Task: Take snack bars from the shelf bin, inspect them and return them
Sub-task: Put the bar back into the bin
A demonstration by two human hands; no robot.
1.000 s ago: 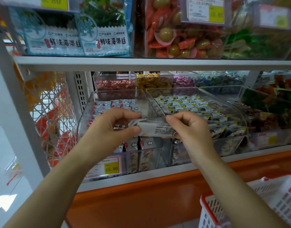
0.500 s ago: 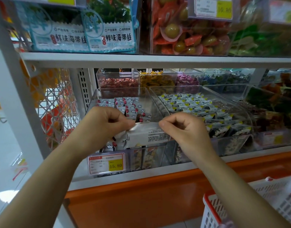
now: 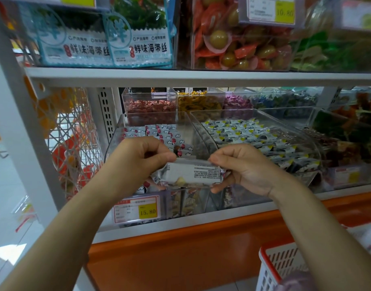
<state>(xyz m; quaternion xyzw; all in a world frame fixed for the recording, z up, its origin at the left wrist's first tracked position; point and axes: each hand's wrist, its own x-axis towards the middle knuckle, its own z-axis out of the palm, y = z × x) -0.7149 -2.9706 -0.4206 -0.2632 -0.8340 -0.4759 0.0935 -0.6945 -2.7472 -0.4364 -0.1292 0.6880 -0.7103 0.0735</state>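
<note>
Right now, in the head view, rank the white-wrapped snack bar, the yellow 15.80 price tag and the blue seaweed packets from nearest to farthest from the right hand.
1. White-wrapped snack bar: pinched by the right hand itself.
2. Yellow 15.80 price tag: lower left, below the bar.
3. Blue seaweed packets: far upper left, overhead.
</note>
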